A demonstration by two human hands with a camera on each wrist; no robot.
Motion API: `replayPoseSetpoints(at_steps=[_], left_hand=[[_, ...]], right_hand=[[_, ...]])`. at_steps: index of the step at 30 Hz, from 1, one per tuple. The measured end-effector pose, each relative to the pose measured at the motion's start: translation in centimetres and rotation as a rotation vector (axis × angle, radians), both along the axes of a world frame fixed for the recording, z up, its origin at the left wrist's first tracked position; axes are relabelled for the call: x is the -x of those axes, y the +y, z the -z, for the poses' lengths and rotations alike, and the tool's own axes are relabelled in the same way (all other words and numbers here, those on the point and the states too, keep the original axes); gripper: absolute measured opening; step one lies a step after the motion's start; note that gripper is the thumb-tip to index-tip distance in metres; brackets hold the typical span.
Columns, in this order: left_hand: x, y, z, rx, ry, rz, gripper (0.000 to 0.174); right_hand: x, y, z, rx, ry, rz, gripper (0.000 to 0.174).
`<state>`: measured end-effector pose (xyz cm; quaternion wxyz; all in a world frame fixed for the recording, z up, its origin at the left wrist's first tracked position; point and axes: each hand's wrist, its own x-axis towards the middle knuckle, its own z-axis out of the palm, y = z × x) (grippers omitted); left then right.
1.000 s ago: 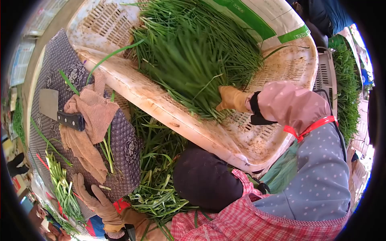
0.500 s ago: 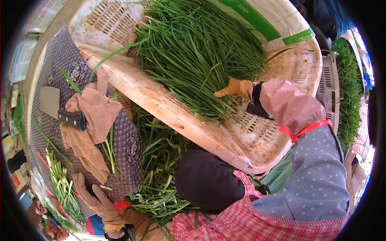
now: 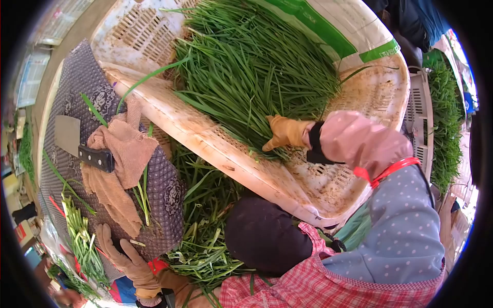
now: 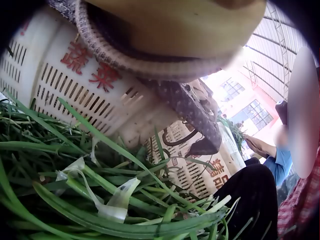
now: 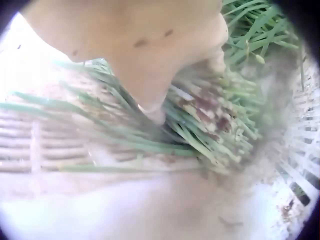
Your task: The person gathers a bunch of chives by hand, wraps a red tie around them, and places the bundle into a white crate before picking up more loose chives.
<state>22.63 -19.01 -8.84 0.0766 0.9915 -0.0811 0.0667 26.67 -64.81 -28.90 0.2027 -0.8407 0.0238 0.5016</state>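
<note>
Head view: chives (image 3: 246, 72) in white crate (image 3: 246, 169) are gripped at root ends by right hand (image 3: 285, 132), likely to keep stems bunched; left of crate, left hand (image 3: 120, 254) is rested flat on cloth (image 3: 77, 82).

Left wrist view, close and low.

- Top edge: left hand (image 4: 175, 20) in a tan glove with a grey knit cuff, badly blurred; how the fingers lie cannot be told.
- Behind it: white slotted crate (image 4: 60, 95) bearing red characters (image 4: 90, 67).
- A dark patterned cloth (image 4: 195, 115) droops past the crate's corner, over a second crate (image 4: 192, 175).
- Foreground: loose chive leaves (image 4: 100, 220), probably trimmings, lying crossed. Pale wilted sheaths (image 4: 117, 200) lie among them.
- Lower right: dark trouser leg (image 4: 255, 200), red checked garment (image 4: 300, 205) at the frame edge.
- Far background: sunlit building (image 4: 240, 100), a person's blue sleeve (image 4: 277, 160).
</note>
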Motion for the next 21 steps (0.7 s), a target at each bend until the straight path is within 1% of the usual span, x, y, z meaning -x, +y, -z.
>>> replayPoseSetpoints(at_steps=[2,3,5,6,8,9,11,12,15,16,17,19,20,21], left_hand=[[-0.1,-0.2,0.1,0.011,0.004,0.001,0.041],[0.0,-0.2,0.1,0.022,-0.003,-0.006,0.041],[0.1,0.1,0.1,0.007,0.007,-0.009,0.041],[0.0,0.2,0.2,-0.001,0.007,-0.013,0.041],[0.0,0.2,0.2,0.007,0.001,-0.008,0.041],[0.0,0.2,0.2,0.011,-0.005,-0.005,0.041],[0.0,0.5,0.4,0.013,-0.006,-0.008,0.041],[0.0,0.5,0.4,0.02,-0.001,-0.007,0.041],[0.0,0.3,0.2,-0.009,-0.004,-0.006,0.042],[-0.2,0.3,0.2,-0.014,-0.007,-0.006,0.042],[-0.1,0.3,0.2,-0.011,-0.016,-0.007,0.042],[-0.1,0.2,0.5,-0.001,-0.015,0.005,0.042],[-0.1,0.4,0.5,-0.001,-0.007,-0.004,0.042],[-0.1,0.6,0.4,-0.003,-0.004,-0.017,0.042]], right_hand=[[-1.1,-2.2,0.1,-0.087,0.109,0.006,0.125],[-2.4,-3.1,-2.4,-0.14,0.142,0.058,0.126],[-4.5,-5.5,-2.0,-0.016,0.178,0.051,0.123],[-4.5,-6.0,-2.2,-0.014,0.177,0.054,0.123],[-4.6,-6.7,-2.6,0.009,0.27,0.297,0.117],[-4.3,-6.9,-1.8,0.008,0.266,0.293,0.117],[-2.7,-6.7,0.6,-0.162,0.195,0.383,0.115],[-2.0,-5.6,-0.1,-0.263,0.182,0.509,0.111],[-0.9,-4.3,3.0,-0.218,0.226,0.499,0.109],[-1.1,-3.5,0.2,-0.378,0.218,0.425,0.107],[-1.2,-2.7,0.0,-0.381,0.221,0.422,0.107],[-1.0,-1.9,-0.4,-0.135,0.249,0.384,0.109],[-1.4,-2.0,-0.8,-0.122,0.315,0.433,0.112],[-1.5,-2.4,-0.5,-0.124,0.309,0.432,0.112]])
